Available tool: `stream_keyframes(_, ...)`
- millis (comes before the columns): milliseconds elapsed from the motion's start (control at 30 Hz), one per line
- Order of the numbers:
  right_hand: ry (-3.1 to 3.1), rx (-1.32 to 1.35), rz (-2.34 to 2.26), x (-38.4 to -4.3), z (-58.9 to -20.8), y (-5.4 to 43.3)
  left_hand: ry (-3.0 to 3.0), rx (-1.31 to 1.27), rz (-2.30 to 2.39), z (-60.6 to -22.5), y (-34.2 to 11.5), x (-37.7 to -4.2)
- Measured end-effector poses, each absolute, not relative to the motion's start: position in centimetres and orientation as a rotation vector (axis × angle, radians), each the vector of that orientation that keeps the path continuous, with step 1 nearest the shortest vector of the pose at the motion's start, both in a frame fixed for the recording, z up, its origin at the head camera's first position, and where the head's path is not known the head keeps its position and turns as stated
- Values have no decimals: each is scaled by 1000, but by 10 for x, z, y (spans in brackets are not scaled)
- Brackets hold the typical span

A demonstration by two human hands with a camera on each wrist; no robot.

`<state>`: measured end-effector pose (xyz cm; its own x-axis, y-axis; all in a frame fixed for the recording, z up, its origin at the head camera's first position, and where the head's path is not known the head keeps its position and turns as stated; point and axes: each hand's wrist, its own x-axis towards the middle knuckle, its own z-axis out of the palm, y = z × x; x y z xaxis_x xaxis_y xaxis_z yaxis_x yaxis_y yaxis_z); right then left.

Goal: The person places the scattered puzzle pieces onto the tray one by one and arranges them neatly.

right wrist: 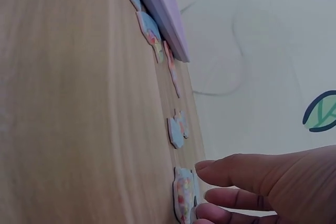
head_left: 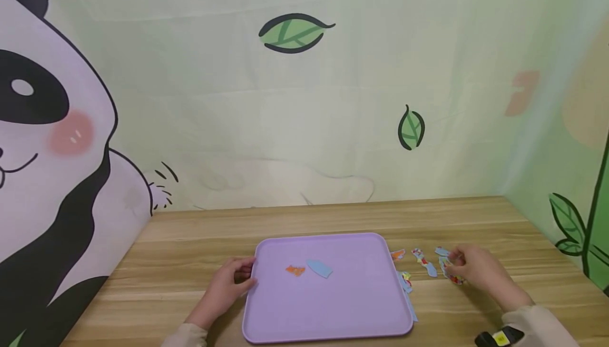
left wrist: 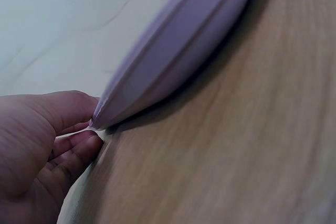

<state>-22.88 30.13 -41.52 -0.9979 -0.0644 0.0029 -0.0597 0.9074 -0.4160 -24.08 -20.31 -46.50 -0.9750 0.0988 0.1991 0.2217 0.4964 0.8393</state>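
Note:
A lilac tray lies on the wooden table, with an orange puzzle piece and a light-blue puzzle piece in it. My left hand grips the tray's left rim; in the left wrist view the tray's edge lies between thumb and fingers. Over the loose pieces on the right is my right hand, its thumb and fingers apart. Beneath it lies a multicoloured puzzle piece, close to the fingertips; whether they touch it is hard to tell.
Between the tray and my right hand lie a red-and-blue piece and an orange piece. Other pieces, such as the patterned one, sit against the tray's right side. A cloth wall printed with a panda and leaves stands behind.

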Motion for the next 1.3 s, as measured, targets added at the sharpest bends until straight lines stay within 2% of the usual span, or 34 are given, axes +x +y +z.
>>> stream_keyframes(1300,3053,-88,-640,-226,-425,302,-2636,-240,-1462,-466,-203,-241)
